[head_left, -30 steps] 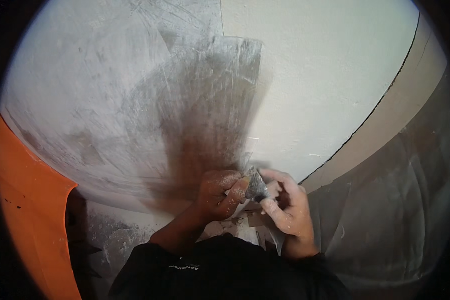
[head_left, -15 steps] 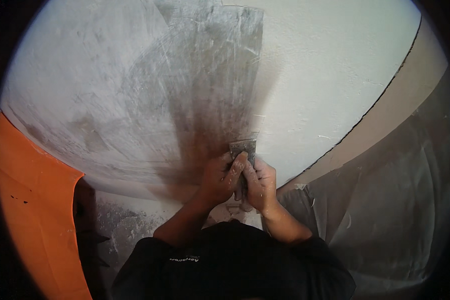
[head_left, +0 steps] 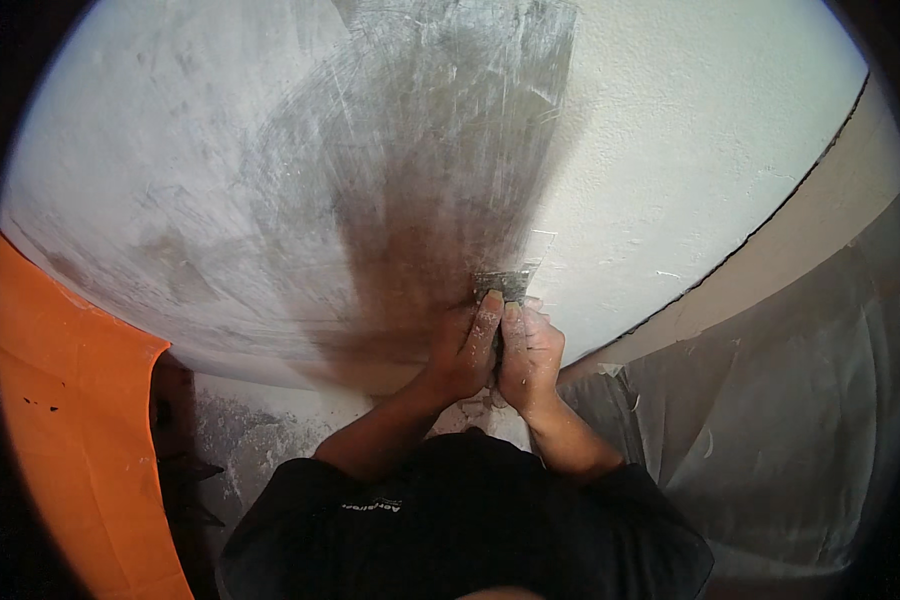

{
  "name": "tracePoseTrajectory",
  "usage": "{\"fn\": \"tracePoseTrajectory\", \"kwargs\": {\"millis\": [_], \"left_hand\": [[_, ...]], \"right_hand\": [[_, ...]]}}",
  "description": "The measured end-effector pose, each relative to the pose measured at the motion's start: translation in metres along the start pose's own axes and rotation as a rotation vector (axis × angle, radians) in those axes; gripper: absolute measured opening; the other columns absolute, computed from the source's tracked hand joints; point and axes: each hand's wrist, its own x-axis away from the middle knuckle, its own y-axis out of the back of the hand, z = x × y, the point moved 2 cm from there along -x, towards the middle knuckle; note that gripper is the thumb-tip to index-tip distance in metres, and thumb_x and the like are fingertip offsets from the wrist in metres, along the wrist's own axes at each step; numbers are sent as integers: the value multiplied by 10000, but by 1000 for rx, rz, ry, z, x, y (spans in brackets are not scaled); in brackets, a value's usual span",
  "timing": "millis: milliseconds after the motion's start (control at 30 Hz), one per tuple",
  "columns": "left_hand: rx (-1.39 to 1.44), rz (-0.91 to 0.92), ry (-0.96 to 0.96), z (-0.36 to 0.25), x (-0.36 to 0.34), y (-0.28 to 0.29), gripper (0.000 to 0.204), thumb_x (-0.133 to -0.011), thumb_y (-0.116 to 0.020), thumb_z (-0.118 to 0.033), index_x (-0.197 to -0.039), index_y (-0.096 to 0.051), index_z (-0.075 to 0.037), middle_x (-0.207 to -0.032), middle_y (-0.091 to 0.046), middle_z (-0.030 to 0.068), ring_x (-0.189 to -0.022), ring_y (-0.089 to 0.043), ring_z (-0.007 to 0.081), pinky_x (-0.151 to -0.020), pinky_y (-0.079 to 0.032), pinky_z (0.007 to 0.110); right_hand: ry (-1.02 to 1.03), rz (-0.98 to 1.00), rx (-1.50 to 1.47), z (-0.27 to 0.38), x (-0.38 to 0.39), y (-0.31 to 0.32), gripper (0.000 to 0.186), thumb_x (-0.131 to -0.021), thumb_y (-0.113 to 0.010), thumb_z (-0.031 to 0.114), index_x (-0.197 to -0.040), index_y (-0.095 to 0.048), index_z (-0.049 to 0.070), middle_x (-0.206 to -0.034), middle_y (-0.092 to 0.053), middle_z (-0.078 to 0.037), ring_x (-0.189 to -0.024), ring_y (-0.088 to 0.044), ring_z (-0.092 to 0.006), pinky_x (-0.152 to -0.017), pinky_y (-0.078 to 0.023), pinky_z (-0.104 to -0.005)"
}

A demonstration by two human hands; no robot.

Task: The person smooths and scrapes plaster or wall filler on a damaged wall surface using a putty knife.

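Both of my hands grip one scraper, its short flat blade (head_left: 502, 284) pressed against a large pale surface. My left hand (head_left: 460, 350) is closed round the tool from the left, thumb stretched up along the blade's back. From the right, my right hand (head_left: 533, 355) is closed on it in the same way, the two thumbs side by side. White dust specks the fingers. The blade meets the border between a scratched grey patch (head_left: 420, 130) and a smoother white area (head_left: 690, 150). My palms hide most of the handle.
An orange sheet (head_left: 65, 400) hangs at the left, and a dark grey sheet (head_left: 770, 430) covers the right. A thin dark gap (head_left: 745, 235) runs along the white surface's right edge, with a beige band (head_left: 800, 220) beyond it. Below lies a stained floor (head_left: 260, 430).
My hands and the scraper have shifted slightly right, and less of the blade shows. Its right border further right, the grey patch looks wider. The view has shifted a little too.
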Motion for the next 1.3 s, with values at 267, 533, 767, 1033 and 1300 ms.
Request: {"fn": "tracePoseTrajectory", "kwargs": {"millis": [267, 533, 767, 1033, 1300], "left_hand": [[45, -177, -40, -9, -5, -4, 409, -1047, -398, -246, -867, -621, 45, -732, -618, 101, -692, -531, 129, -628, -447, 325], [-8, -239, -124, -1, -8, -2, 409, -1042, -417, -241, -810, -595, 45, -621, -546, 81, -609, -483, 127, -551, -410, 350], [-63, -299, -196, 2, -2, -3, 385, -1035, -419, -221, -815, -584, 49, -618, -549, 127, -596, -488, 133, -547, -409, 343], [-149, -310, -171, -16, 1, -7, 385, -1033, -424, -227, -820, -595, 45, -617, -550, 126, -603, -483, 127, -556, -409, 340], [-82, -324, -61, -17, 2, -11, 417, -1040, -421, -242, -785, -584, 44, -600, -515, 72, -608, -456, 98, -538, -391, 330]], "right_hand": [[68, 5, -61, 8, -10, 0, 270, -997, -481, 92, -792, -599, -40, -696, -575, -61, -635, -497, -128, -576, -405, -284], [52, 29, 18, 17, -12, 2, 225, -970, -508, 68, -814, -624, -43, -679, -554, -95, -612, -497, -158, -583, -408, -303], [29, 12, -114, 19, -14, -3, 188, -966, -513, 39, -853, -630, -57, -696, -576, -69, -640, -508, -123, -582, -412, -268], [-13, 29, -128, 14, -8, 0, 197, -977, -512, 57, -897, -645, -65, -756, -619, -38, -675, -517, -84, -595, -429, -246], [-71, -7, -183, 13, -2, 2, 195, -976, -533, 75, -962, -658, -74, -825, -655, -54, -738, -549, -83, -648, -455, -240]]}}
